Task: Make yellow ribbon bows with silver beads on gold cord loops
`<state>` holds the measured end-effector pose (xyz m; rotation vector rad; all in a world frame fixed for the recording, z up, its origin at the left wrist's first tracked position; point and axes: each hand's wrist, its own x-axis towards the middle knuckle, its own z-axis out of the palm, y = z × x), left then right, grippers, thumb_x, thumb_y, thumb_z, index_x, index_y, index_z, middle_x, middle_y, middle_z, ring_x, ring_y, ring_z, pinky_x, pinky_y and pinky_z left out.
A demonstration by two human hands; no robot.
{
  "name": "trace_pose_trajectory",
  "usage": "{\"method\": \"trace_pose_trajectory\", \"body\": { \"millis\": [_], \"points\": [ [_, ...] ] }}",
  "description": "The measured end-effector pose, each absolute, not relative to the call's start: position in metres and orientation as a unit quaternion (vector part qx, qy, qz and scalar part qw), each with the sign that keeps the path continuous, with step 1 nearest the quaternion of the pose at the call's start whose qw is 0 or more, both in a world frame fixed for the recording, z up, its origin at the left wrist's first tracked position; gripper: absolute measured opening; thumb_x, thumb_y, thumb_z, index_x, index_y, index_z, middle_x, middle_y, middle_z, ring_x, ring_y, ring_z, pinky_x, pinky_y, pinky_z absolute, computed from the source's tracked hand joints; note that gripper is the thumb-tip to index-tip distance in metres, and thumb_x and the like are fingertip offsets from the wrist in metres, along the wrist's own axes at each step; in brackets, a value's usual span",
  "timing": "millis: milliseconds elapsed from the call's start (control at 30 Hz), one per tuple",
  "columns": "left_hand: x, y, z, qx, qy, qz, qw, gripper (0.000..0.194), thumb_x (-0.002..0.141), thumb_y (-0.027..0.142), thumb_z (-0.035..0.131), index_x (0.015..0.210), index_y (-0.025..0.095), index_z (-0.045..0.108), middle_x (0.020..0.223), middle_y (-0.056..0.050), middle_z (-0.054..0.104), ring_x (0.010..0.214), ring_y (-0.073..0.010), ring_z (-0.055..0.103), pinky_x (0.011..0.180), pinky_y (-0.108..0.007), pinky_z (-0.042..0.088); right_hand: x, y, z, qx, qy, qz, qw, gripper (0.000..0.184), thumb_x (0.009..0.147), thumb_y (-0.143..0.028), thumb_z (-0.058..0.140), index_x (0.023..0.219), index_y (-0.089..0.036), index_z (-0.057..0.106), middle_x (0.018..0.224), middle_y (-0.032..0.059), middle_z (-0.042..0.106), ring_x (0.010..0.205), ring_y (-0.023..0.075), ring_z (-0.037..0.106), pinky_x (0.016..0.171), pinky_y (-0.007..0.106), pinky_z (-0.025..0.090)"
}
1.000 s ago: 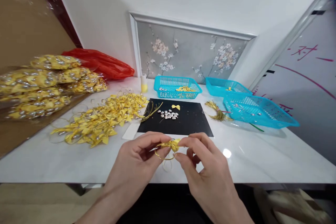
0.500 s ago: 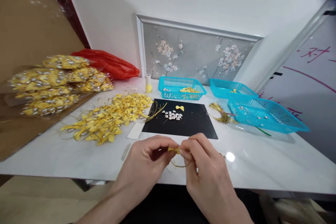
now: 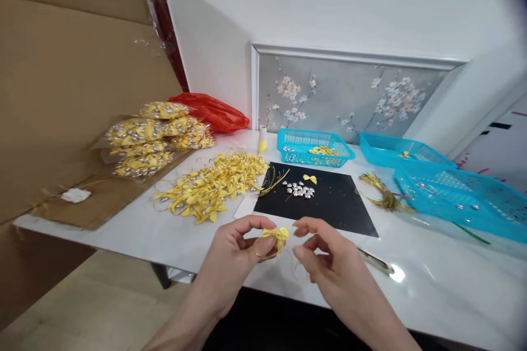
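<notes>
Between thumb and fingers, my left hand (image 3: 236,255) pinches a yellow ribbon bow (image 3: 281,234) with a looped gold cord hanging from it. My right hand (image 3: 329,255) is just to the right, its thumb and index finger apart and nothing between them. Beyond the hands lies a black mat (image 3: 321,211). On it are several silver heart-shaped beads (image 3: 300,190), a loose yellow bow (image 3: 309,179) and some gold cords (image 3: 274,182). A heap of yellow bows with cords and silver beads (image 3: 209,186) spreads over the table to the left.
Blue baskets (image 3: 316,137) stand along the back and right; one holds yellow bows. A bundle of gold cords (image 3: 385,194) lies right of the mat. Bagged yellow bows (image 3: 142,140) and a red plastic bag (image 3: 212,112) are at back left. A slim tool (image 3: 375,260) lies by my right hand.
My right hand has let go of the bow and drawn off to the right with its fingers apart. My left hand keeps hold of the bow. The camera view has turned left.
</notes>
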<state>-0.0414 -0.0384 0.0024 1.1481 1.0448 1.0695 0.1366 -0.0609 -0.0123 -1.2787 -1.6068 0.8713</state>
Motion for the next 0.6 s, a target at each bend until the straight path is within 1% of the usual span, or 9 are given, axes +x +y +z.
{"method": "trace_pose_trajectory", "body": {
  "millis": [67,133,200,233,300,367,467,533,600],
  "points": [
    [-0.043,-0.039,0.004,0.5,0.446,0.464,0.579,0.015,0.074,0.026,0.08,0.085,0.02,0.073,0.066,0.002,0.073,0.065,-0.0122,0.066,0.068,-0.022,0.054,0.128,-0.058,-0.01,-0.506,-0.632,0.384,0.445,0.016,0.091,-0.032,0.056,0.103,-0.021,0.061,0.091,0.0043,0.064,0.064,0.0142,0.058,0.051,0.024,0.049],
    [-0.042,-0.041,0.005,0.509,0.447,0.472,0.565,0.011,0.074,0.024,0.079,0.081,0.019,0.074,0.066,0.001,0.071,0.065,-0.0126,0.066,0.063,-0.021,0.052,0.12,-0.055,-0.01,-0.496,-0.652,0.353,0.453,0.013,0.093,-0.03,0.053,0.089,-0.021,0.06,0.079,0.0023,0.063,0.062,0.0143,0.057,0.051,0.023,0.046],
    [-0.042,-0.044,0.004,0.512,0.45,0.49,0.544,0.008,0.072,0.022,0.079,0.078,0.019,0.074,0.069,0.001,0.071,0.064,-0.0131,0.066,0.061,-0.021,0.052,0.11,-0.054,-0.013,-0.497,-0.685,0.264,0.462,0.017,0.094,-0.025,0.049,0.079,-0.021,0.055,0.07,0.0003,0.059,0.057,0.0136,0.055,0.05,0.023,0.042],
    [-0.042,-0.045,0.003,0.51,0.453,0.501,0.532,0.007,0.071,0.022,0.079,0.076,0.019,0.074,0.072,0.001,0.071,0.063,-0.0129,0.065,0.059,-0.021,0.051,0.104,-0.054,-0.016,-0.5,-0.699,0.207,0.467,0.017,0.094,-0.022,0.047,0.077,-0.021,0.052,0.067,-0.0005,0.056,0.055,0.0132,0.053,0.049,0.024,0.04],
    [-0.043,-0.048,0.001,0.502,0.462,0.524,0.509,0.006,0.07,0.02,0.078,0.074,0.019,0.073,0.078,0.002,0.07,0.059,-0.012,0.064,0.056,-0.021,0.052,0.091,-0.054,-0.022,-0.5,-0.719,0.101,0.473,0.017,0.093,-0.017,0.043,0.078,-0.022,0.049,0.066,-0.0013,0.053,0.052,0.0132,0.05,0.049,0.025,0.038],
    [-0.048,-0.05,-0.001,0.491,0.474,0.537,0.496,0.007,0.07,0.021,0.077,0.074,0.02,0.072,0.078,0.002,0.071,0.058,-0.0128,0.066,0.055,-0.023,0.054,0.08,-0.054,-0.026,-0.488,-0.729,0.054,0.477,0.017,0.094,-0.015,0.04,0.08,-0.022,0.047,0.067,-0.0013,0.051,0.052,0.0135,0.05,0.049,0.025,0.038],
    [-0.065,-0.048,-0.003,0.471,0.495,0.539,0.492,0.016,0.072,0.028,0.078,0.082,0.019,0.071,0.066,0.0,0.074,0.059,-0.0185,0.072,0.063,-0.03,0.061,0.072,-0.052,-0.023,-0.478,-0.721,0.121,0.487,0.007,0.095,-0.02,0.045,0.094,-0.021,0.052,0.071,-0.0013,0.055,0.05,0.0122,0.051,0.047,0.024,0.04],
    [-0.087,-0.042,-0.001,0.457,0.513,0.545,0.48,0.026,0.071,0.033,0.081,0.089,0.018,0.071,0.062,0.0,0.075,0.059,-0.0203,0.074,0.066,-0.033,0.063,0.078,-0.051,-0.017,-0.483,-0.7,0.18,0.494,0.012,0.094,-0.025,0.051,0.105,-0.022,0.054,0.074,-0.0018,0.057,0.051,0.0112,0.052,0.049,0.022,0.044],
    [-0.116,-0.033,0.006,0.44,0.534,0.565,0.448,0.033,0.07,0.037,0.082,0.095,0.018,0.071,0.061,0.0,0.075,0.06,-0.0195,0.074,0.067,-0.031,0.063,0.092,-0.055,-0.013,-0.488,-0.69,0.206,0.493,0.015,0.095,-0.029,0.053,0.107,-0.024,0.058,0.073,-0.0022,0.058,0.053,0.0112,0.054,0.051,0.022,0.047]
  ]
}}
